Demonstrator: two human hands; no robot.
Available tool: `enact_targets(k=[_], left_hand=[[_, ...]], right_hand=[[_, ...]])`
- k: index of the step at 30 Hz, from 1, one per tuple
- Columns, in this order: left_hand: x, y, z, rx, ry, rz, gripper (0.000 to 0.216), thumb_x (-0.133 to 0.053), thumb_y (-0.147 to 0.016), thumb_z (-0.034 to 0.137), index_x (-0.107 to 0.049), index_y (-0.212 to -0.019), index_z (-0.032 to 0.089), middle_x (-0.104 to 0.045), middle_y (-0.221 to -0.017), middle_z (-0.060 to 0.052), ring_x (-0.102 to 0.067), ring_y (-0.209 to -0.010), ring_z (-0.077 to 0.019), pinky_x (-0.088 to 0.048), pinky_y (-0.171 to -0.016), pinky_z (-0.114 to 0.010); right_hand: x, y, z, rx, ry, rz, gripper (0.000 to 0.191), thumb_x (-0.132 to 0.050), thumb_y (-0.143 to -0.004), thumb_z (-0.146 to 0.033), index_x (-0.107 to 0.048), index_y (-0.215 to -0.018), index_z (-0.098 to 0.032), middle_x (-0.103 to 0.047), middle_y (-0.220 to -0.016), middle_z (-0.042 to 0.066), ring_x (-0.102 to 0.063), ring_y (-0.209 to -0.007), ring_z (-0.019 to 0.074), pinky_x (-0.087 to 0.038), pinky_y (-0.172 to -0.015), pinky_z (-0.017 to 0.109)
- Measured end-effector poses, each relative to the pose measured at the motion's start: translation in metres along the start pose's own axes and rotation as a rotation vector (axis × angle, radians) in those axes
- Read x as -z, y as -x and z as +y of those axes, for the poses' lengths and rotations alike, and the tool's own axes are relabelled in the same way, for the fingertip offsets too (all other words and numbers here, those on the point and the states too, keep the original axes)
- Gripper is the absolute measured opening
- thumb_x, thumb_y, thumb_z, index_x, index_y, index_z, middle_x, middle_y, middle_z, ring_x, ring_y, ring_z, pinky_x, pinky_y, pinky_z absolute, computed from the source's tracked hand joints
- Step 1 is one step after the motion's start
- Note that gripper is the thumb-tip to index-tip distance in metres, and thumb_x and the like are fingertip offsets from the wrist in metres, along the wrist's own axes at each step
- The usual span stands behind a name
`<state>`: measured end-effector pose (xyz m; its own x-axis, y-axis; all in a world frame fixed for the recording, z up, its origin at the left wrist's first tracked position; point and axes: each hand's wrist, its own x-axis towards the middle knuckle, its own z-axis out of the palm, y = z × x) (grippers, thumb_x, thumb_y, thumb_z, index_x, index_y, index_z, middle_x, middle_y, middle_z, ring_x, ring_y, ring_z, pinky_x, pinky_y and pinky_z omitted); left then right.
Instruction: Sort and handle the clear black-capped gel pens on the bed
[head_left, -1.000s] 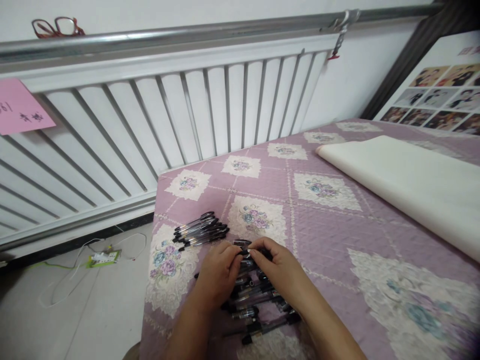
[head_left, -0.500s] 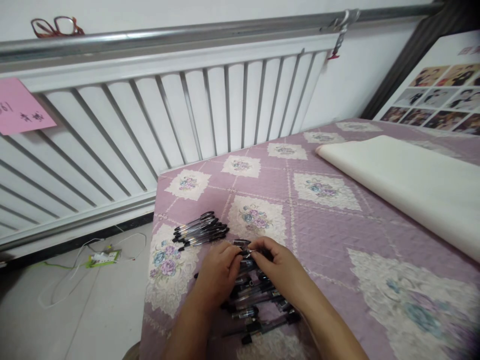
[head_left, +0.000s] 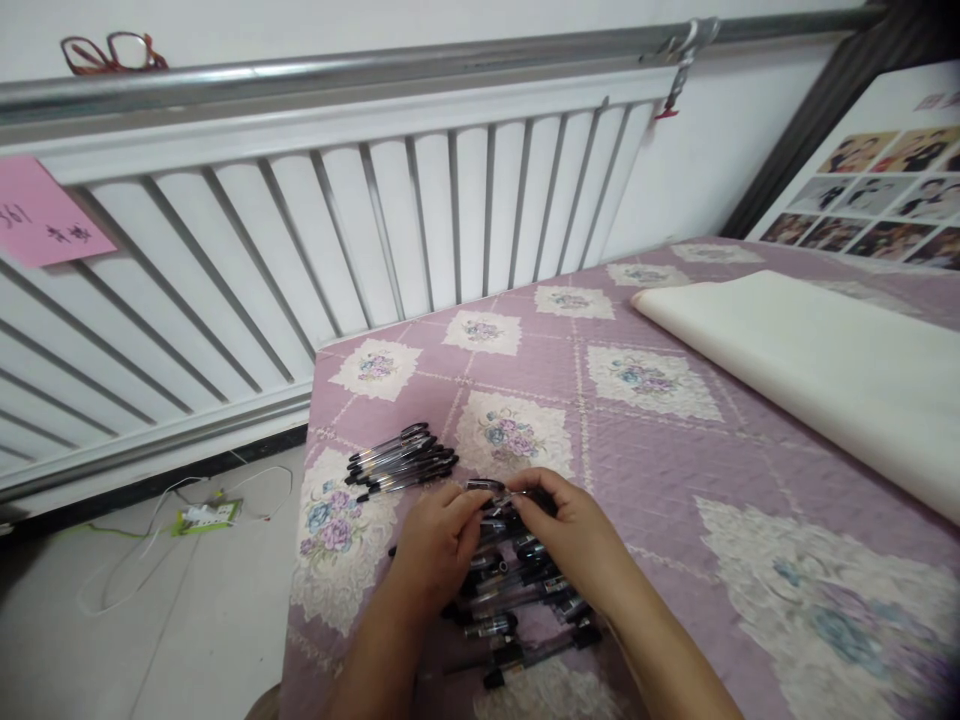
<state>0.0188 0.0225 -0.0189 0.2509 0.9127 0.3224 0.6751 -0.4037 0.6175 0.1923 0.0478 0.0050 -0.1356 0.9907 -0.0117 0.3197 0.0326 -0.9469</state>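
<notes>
My left hand [head_left: 439, 545] and my right hand [head_left: 570, 525] meet over a loose pile of black-and-clear pens [head_left: 510, 600]. Both are closed, thumb against fingers, pinching a dark pen [head_left: 500, 503] between them. The fingers cover most of that pen, so I cannot tell whether its cap is on. Beneath and between the hands, the pile's pens and caps lie at mixed angles, partly hidden by my fingers and wrists. Just beyond my left hand rests a tidy bundle of similar pens [head_left: 401, 462], side by side with their black ends to the right.
A purple floral cloth [head_left: 517, 375] covers the table. On the right lies a folded cream sheet [head_left: 817, 370], with a photo board [head_left: 885, 180] behind it. A white radiator [head_left: 390, 220] borders the far side. Below the left edge, a power strip [head_left: 214, 516] sits on the floor.
My right hand has shifted slightly up and to the right, its fingertips a little farther from my left hand's. The pen bundle has stayed put.
</notes>
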Motion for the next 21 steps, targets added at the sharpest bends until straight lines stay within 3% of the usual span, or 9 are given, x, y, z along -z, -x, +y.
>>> enact_targets(k=[8, 13, 21], left_hand=[[0.0, 0.001, 0.002, 0.051, 0.043, 0.016, 0.023, -0.043, -0.089, 0.014, -0.058, -0.106, 0.021, -0.063, -0.1, -0.004, -0.056, -0.094, -0.0201, -0.045, -0.084, -0.033], [-0.001, 0.002, 0.0, 0.025, 0.07, 0.008, 0.037, -0.04, -0.09, 0.014, -0.053, -0.123, 0.025, -0.062, -0.104, -0.005, -0.058, -0.095, -0.0189, -0.046, -0.084, -0.032], [-0.003, 0.001, -0.003, 0.037, 0.114, 0.06, 0.034, -0.04, -0.091, 0.014, -0.056, -0.119, 0.024, -0.061, -0.101, -0.006, -0.057, -0.094, -0.0179, -0.047, -0.085, -0.032]], right_hand=[[0.003, 0.001, -0.004, -0.098, -0.126, 0.021, 0.015, -0.059, -0.075, -0.036, -0.063, -0.082, -0.023, -0.063, -0.068, -0.004, -0.058, -0.064, 0.0148, -0.045, -0.062, 0.026], [-0.002, 0.001, -0.002, -0.058, -0.066, -0.002, 0.017, -0.06, -0.074, -0.033, -0.066, -0.085, -0.023, -0.068, -0.079, -0.001, -0.062, -0.077, 0.0177, -0.047, -0.072, 0.028], [-0.009, 0.0, 0.003, -0.018, -0.046, -0.036, 0.017, -0.058, -0.075, -0.03, -0.067, -0.087, -0.022, -0.07, -0.084, 0.0, -0.063, -0.083, 0.0184, -0.047, -0.078, 0.029]])
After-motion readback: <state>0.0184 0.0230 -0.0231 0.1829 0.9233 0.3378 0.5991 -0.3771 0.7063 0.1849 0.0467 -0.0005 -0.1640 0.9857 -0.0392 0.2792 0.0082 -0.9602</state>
